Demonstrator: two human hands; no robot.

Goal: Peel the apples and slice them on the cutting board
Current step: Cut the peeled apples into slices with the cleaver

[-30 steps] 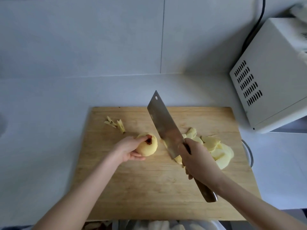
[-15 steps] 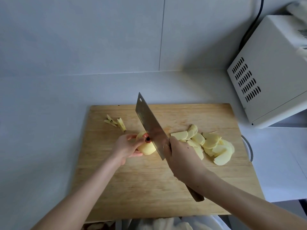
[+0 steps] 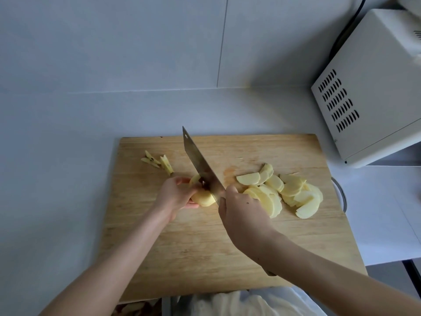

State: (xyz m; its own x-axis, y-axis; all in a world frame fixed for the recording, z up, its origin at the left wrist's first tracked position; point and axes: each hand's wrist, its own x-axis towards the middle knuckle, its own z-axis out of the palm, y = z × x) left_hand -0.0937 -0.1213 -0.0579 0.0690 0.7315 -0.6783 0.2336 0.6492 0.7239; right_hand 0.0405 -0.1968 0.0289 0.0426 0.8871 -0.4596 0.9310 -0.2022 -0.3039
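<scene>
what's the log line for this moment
step: slicing | left grip: holds peeled apple | right grip: holds cleaver | slices: piled right on board

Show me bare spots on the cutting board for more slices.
Free: cutting board near strip, this side of the apple; far edge right of the cleaver, behind the slice pile. Crowded: the middle row, core scraps to slices.

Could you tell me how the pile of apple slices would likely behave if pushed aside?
The apple slices lie loosely overlapped, so they would probably slide apart rather than move together. Thin, with bare cut faces, they likely feel light, damp and slippery.
</scene>
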